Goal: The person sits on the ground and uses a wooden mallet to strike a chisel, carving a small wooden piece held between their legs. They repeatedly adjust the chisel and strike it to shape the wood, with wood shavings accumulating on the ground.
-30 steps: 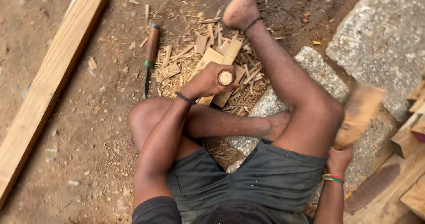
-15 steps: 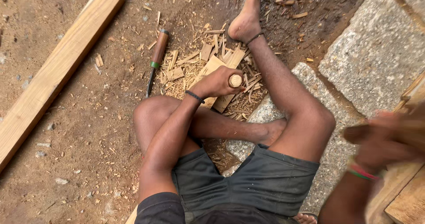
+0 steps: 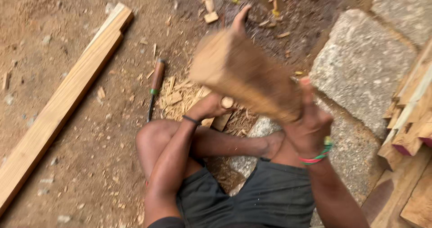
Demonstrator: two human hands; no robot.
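Wooden mallet [image 3: 245, 77] clenched in right hand [image 3: 310, 126], left hand [image 3: 211, 107] grip wrapped round chisel handle [image 3: 227, 102], bare dirt leftward

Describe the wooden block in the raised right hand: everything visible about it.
The wooden block is a chunky, roughly rectangular piece of pale brown raw wood with darker grain on its side. It is motion-blurred, so fine detail is lost. It tilts, upper end toward the left, lower end gripped by the right hand, whose fingers wrap around it. It hangs in the air above the left hand, which holds a round-topped wooden handle, and touches nothing else.
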